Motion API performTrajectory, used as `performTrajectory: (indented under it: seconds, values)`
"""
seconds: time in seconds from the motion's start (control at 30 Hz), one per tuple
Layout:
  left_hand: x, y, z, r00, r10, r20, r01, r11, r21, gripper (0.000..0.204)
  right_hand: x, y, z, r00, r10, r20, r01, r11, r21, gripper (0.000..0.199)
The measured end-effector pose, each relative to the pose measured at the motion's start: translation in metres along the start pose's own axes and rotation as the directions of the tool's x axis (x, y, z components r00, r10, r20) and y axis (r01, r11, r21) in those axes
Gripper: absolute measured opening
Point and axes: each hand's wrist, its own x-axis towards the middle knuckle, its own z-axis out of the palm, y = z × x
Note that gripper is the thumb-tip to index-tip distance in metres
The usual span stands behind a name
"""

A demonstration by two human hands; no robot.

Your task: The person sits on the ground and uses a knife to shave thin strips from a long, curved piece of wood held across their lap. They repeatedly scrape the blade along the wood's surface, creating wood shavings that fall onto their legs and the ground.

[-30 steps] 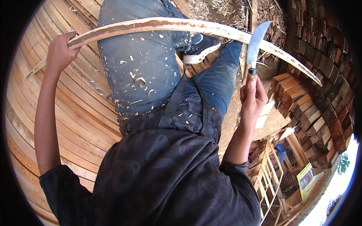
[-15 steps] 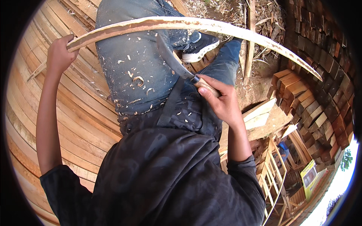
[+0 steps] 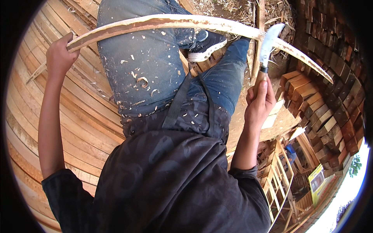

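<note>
A long pale strip of wood (image 3: 171, 22), with brown bark left along one face, lies across my thigh and reaches far to the right. My left hand (image 3: 62, 54) is closed around its left end. In my right hand (image 3: 261, 101) is the wooden handle of a knife with a broad, curved blade (image 3: 267, 43), fingers wrapped round it. The blade points up and crosses over the strip's right part; whether it touches the wood I cannot tell. Curled shavings (image 3: 142, 82) are scattered on my jeans (image 3: 132, 58).
Long planks (image 3: 77, 128) lie side by side on the left. Stacked wood blocks (image 3: 307, 93) rise at the right, below a dark wall of stacked pieces (image 3: 330, 54). A slatted wooden frame (image 3: 278, 171) stands lower right. Shavings (image 3: 229, 7) cover the ground beyond my shoe (image 3: 208, 46).
My right hand has moved right and outward with the knife, its blade swinging from over my lap to across the strip's right part. The left hand and strip have barely shifted.
</note>
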Motion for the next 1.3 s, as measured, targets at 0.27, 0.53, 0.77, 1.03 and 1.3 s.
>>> performTrajectory:
  seconds: [0.27, 0.53, 0.77, 1.03, 1.3]
  values:
    - [-0.003, -0.005, 0.004, 0.999, -0.003, -0.042, 0.006, 0.998, 0.068, 0.032, 0.014, 0.001, -0.002, 0.981, -0.119, -0.152, 0.119, 0.993, -0.004, 0.033]
    - [0.002, 0.002, -0.001, 0.997, -0.065, 0.046, 0.059, 0.993, 0.102, 0.039, 0.014, 0.010, 0.001, 0.999, -0.025, -0.032, 0.027, 0.997, 0.067, 0.034]
    - [-0.004, 0.001, 0.002, 0.998, -0.069, 0.002, 0.069, 0.996, 0.056, 0.038, 0.027, 0.007, -0.008, 0.984, -0.113, -0.138, 0.127, 0.987, 0.095, 0.033]
    - [-0.004, -0.006, 0.007, 0.998, -0.044, -0.041, 0.047, 0.997, 0.063, 0.034, 0.028, 0.009, 0.000, 0.992, -0.079, -0.101, 0.088, 0.992, 0.090, 0.034]
    - [-0.003, -0.005, 0.006, 0.998, -0.024, -0.051, 0.027, 0.998, 0.052, 0.031, 0.030, 0.011, 0.004, 0.990, -0.129, 0.065, 0.124, 0.989, 0.079, 0.033]
